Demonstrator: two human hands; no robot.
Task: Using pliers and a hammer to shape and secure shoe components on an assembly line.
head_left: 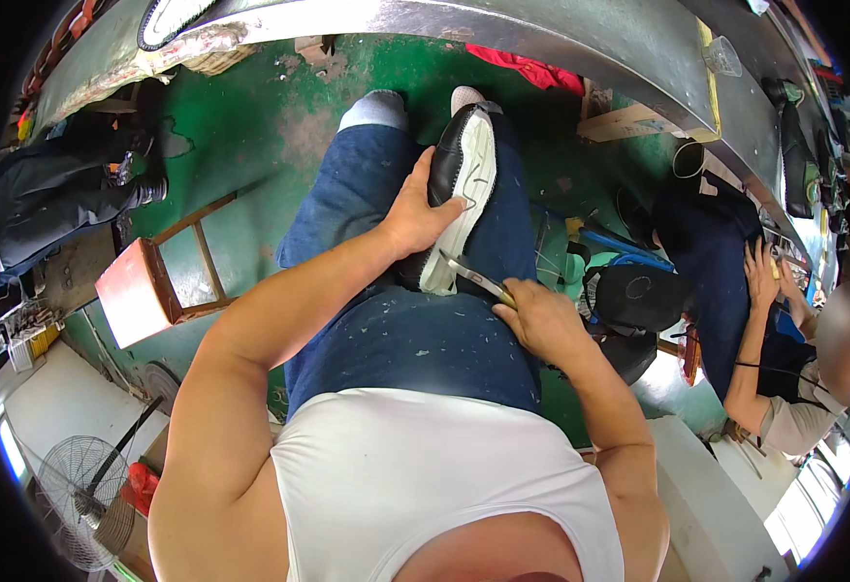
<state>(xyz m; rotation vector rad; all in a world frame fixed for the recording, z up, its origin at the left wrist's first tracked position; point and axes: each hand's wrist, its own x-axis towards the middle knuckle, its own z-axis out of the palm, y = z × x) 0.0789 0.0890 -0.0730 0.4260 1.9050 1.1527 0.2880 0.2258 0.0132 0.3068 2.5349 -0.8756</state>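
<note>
A black shoe [447,167] lies lengthwise over my thighs, its white sole [480,167] turned up toward me. My left hand [419,215] is closed around the shoe's left side, with the thumb across the sole's edge. A dark wavy line marks the middle of the sole. In my right hand [547,322] is a hand tool [481,277] with a hooked metal head and a yellowish handle. The fingers wrap round that handle, and the hooked tip is at the sole near its lower end. Whether the tip touches the sole, I cannot tell.
A metal-edged workbench [386,17] curves across the far side. At left stands a reddish wooden stool [141,294], with a fan [85,500] below it. A co-worker [798,373] sits at right, near a black bag [638,296]. Red cloth [531,68] lies under the bench.
</note>
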